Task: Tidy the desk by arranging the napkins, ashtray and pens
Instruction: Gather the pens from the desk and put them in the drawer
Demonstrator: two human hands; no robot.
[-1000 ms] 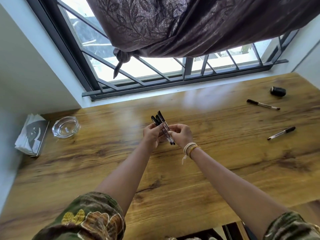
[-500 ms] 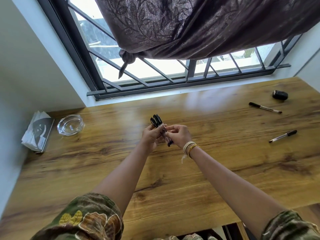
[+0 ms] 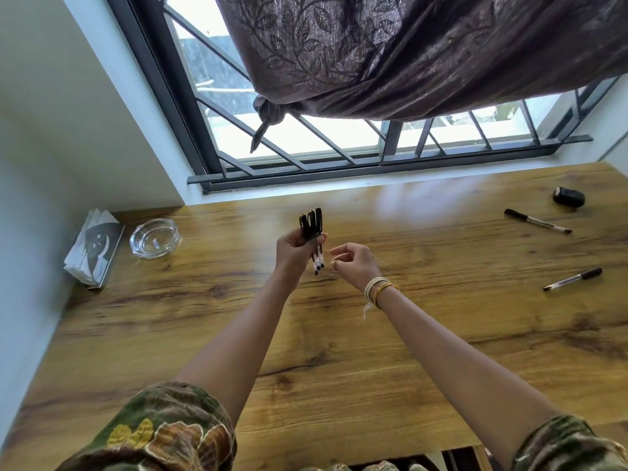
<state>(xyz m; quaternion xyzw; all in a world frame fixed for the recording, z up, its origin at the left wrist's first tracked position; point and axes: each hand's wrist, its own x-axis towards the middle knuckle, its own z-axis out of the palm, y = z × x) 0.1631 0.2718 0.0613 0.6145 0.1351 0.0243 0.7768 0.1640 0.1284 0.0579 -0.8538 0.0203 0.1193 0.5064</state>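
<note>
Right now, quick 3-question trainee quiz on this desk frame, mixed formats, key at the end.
1. True or false: the right hand grips the bunch of pens.
2. Multiple choice: how many loose pens lie on the desk to the person's right? A) none B) two C) four
3. Fill in: the glass ashtray sits right beside the ____ at the desk's left end.

Key
1. False. The left hand holds the bunch; the right hand is open and empty beside it.
2. B: the far pen and the near pen.
3. Napkins.
</note>
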